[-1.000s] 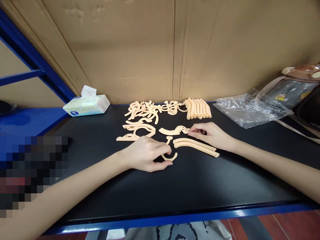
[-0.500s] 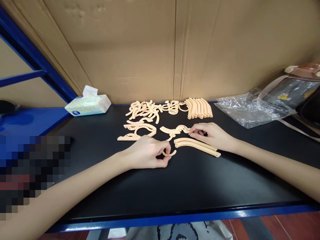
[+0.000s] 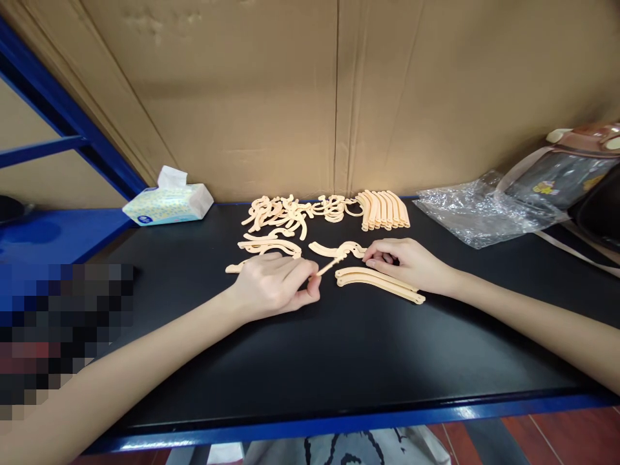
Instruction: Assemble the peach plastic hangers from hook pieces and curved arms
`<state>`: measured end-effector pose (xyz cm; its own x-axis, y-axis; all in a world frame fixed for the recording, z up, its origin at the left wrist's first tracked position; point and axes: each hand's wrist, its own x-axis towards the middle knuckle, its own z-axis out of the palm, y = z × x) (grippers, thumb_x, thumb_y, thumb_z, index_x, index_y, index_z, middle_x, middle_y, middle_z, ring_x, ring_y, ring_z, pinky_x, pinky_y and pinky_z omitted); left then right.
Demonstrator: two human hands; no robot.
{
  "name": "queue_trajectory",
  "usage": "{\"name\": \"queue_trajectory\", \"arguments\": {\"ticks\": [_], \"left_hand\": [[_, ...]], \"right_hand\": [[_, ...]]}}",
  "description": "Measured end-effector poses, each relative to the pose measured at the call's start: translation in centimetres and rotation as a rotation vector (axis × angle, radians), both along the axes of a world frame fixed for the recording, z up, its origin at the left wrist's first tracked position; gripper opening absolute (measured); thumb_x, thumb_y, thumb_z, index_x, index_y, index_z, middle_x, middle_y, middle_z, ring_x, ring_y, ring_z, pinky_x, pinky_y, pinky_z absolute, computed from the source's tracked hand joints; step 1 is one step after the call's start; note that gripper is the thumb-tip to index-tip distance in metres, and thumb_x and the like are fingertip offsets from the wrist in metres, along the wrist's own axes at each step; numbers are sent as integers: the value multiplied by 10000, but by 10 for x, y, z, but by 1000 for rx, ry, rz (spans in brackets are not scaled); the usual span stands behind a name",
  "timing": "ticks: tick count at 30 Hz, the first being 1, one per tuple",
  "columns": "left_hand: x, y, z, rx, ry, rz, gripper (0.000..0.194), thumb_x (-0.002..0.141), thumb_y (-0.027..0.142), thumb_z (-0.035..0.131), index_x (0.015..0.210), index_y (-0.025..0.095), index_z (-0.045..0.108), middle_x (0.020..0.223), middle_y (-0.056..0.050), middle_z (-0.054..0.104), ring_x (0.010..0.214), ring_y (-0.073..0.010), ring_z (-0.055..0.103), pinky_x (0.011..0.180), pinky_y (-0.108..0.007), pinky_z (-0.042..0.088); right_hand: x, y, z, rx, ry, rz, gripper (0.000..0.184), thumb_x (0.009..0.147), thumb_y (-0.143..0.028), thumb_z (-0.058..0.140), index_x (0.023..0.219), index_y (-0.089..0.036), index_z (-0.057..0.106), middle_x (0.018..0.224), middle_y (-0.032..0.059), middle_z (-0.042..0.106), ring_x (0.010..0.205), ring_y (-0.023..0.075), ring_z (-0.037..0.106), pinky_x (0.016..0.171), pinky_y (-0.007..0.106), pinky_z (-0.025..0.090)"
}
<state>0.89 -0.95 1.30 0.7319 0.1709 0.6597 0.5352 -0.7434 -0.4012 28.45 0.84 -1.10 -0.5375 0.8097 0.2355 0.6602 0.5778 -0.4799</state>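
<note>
My left hand [image 3: 278, 284] pinches a thin beige strip [image 3: 329, 265] between thumb and fingers. The strip slants up to the right, its far tip at the joined hanger pieces. These beige pieces [image 3: 351, 248], a short curved arm and an S-shaped hook, lie on the black table [image 3: 368, 361]. My right hand [image 3: 409, 261] has its fingers closed on their right end; the fingertips partly cover it. Just below lie two long curved hanger arms [image 3: 380, 284], side by side. Other beige hanger parts [image 3: 271, 245] rest behind my left hand, partly hidden by it.
At the back are a pile of small curved parts [image 3: 276, 212], a cluster of hooks [image 3: 332, 208] and a row of long arms [image 3: 385, 210]. A tissue pack [image 3: 169, 203] stands back left. Clear plastic [image 3: 477, 210] and a strapped bottle [image 3: 547, 184] lie to the right.
My left hand has moved up and slightly left, raising the strip from lower down to the joined pieces. My right hand stays almost in place, still at their right end.
</note>
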Motion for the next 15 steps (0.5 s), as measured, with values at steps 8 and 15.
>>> {"name": "queue_trajectory", "arguments": {"ticks": [8, 15], "left_hand": [[-3, 7, -2, -107, -236, 189, 78, 797, 156, 545, 729, 192, 551, 459, 105, 447, 411, -47, 480, 479, -167, 362], [2, 1, -4, -617, -524, 162, 102, 826, 220, 550, 737, 169, 551, 489, 97, 391, 434, -38, 379, 472, -153, 317]], "right_hand": [[-1, -2, 1, 17, -9, -8, 213, 904, -337, 481, 919, -195, 638, 674, -16, 567, 584, 101, 472, 582, 232, 377], [0, -4, -1, 16, 150, -14, 254, 894, -397, 519, 1030, -202, 609, 800, 13, 634, 688, 128, 571, 660, 263, 459]]}}
